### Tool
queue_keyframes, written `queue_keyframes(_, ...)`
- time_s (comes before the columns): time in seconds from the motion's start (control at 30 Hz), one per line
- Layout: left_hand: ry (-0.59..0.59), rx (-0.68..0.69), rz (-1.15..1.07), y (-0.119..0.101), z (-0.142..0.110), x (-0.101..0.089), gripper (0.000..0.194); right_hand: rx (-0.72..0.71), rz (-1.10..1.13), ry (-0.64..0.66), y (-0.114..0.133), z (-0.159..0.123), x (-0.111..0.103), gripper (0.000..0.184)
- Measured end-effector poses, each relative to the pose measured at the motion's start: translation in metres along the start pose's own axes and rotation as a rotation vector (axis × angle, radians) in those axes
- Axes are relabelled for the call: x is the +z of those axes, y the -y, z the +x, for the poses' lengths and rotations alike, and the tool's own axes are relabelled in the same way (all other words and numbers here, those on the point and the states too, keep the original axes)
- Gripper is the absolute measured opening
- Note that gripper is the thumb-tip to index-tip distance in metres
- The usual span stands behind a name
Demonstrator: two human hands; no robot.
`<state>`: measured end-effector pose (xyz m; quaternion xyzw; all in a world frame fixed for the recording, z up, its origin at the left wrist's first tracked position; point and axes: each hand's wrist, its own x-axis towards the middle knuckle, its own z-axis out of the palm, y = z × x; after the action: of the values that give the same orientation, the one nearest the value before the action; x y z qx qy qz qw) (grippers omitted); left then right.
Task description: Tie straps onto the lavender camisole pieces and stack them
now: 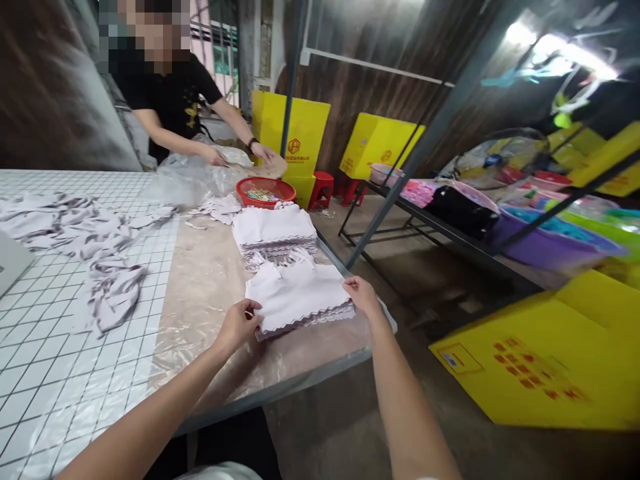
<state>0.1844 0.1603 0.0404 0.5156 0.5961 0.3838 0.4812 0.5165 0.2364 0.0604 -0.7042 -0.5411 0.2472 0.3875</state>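
A stack of pale lilac-white strappy tops [300, 297] with wavy hems lies near the table corner, straps pointing away from me. My left hand [241, 325] pinches the left edge of the uppermost top between thumb and fingers. At its right edge, my right hand [362, 294] has its fingers closed on the same top, which lies spread flat over the stack. Just beyond, a second stack of tops [274, 228] sits with its straps facing the nearer one.
Loose crumpled garments [113, 287] cover part of the gridded table [40, 387] on the left. A red basin [265, 190] stands past the stacks. Across the table, a co-worker [170, 100] handles a flat piece beside clear plastic. A metal rack [380, 213] and yellow boxes [555, 360] stand right.
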Motion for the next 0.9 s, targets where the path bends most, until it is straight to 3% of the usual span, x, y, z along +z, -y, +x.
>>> queue_keyframes(0.17,-0.180,0.334,0.386,0.008,0.003,-0.010,0.020,-0.135,-0.168,-0.090,0.008,-0.006,-0.001,0.007)
queue_keyframes(0.23,-0.217,0.389,0.455,0.007,0.017,-0.016,0.021,-0.277,-0.268,-0.198,0.016,-0.016,0.010,0.001)
queue_keyframes(0.3,-0.198,0.397,0.512,0.001,0.039,-0.022,0.022,-0.489,-0.359,-0.248,0.029,-0.032,0.034,0.010)
queue_keyframes(0.37,-0.154,0.389,0.554,-0.008,0.067,-0.025,0.023,-0.682,-0.380,-0.163,0.043,-0.054,0.066,0.017)
queue_keyframes(0.47,-0.111,0.389,0.586,-0.023,0.102,-0.025,0.020,-0.852,-0.390,0.036,0.058,-0.082,0.109,0.019)
queue_keyframes(0.53,-0.114,0.385,0.615,-0.028,0.116,-0.026,0.017,-0.909,-0.395,0.072,0.063,-0.090,0.123,0.019)
queue_keyframes(0.63,-0.160,0.376,0.669,-0.020,0.119,-0.042,0.016,-0.963,-0.362,0.001,0.071,-0.082,0.129,0.019)
queue_keyframes(0.7,-0.206,0.374,0.712,-0.006,0.111,-0.064,0.018,-1.009,-0.320,0.005,0.083,-0.077,0.139,0.016)
queue_keyframes(0.77,-0.268,0.370,0.753,0.012,0.099,-0.098,0.021,-1.059,-0.269,0.082,0.101,-0.084,0.162,0.014)
queue_keyframes(0.9,-0.470,0.297,0.799,0.042,0.091,-0.200,0.028,-1.150,-0.177,0.305,0.141,-0.120,0.241,0.027)
